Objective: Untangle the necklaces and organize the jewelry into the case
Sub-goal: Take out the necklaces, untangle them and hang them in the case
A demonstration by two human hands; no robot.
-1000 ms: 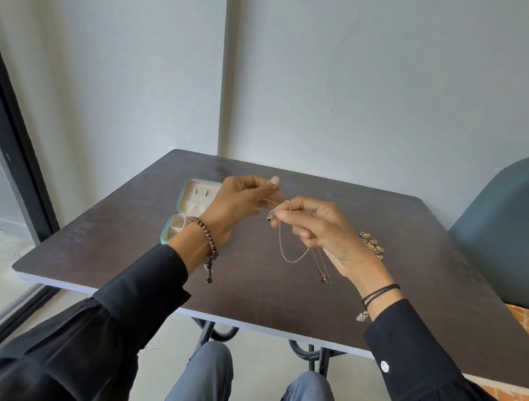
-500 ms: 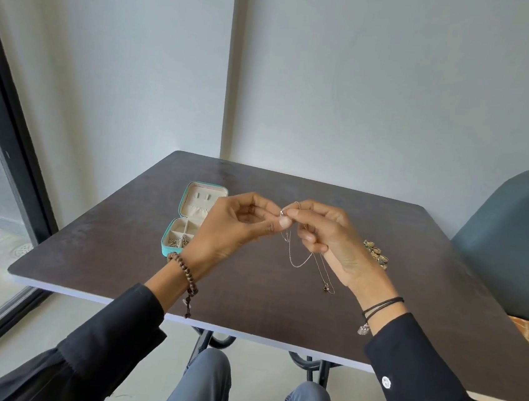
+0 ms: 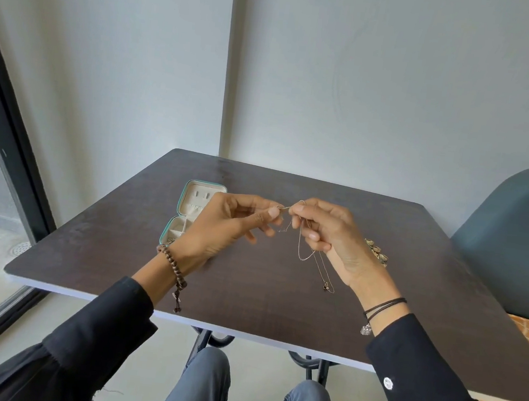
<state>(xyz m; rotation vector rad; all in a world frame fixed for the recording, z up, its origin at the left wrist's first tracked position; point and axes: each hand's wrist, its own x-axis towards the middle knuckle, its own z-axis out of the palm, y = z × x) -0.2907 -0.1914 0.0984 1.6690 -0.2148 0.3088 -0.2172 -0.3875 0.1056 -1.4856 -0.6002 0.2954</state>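
Observation:
Above the dark table [image 3: 279, 300] my left hand [image 3: 231, 226] and my right hand [image 3: 328, 233] each pinch one end of a thin necklace chain [image 3: 303, 255], fingertips almost touching. The chain hangs in loops below my right hand, and a small dark pendant [image 3: 326, 286] dangles low near the tabletop. An open teal jewelry case [image 3: 187, 211] with a cream lining lies on the table behind my left hand, partly hidden by it. A small heap of gold-coloured jewelry [image 3: 378, 254] sits on the table behind my right wrist.
A blue-grey chair [image 3: 513, 246] stands at the table's right side. Grey walls meet in a corner behind the table. A dark window frame [image 3: 7, 147] runs down the left. My knees show under the table's near edge.
Both hands have come together in front of me and now pinch the chain's ends close to each other. My left hand dropped and moved right. The view shifted slightly.

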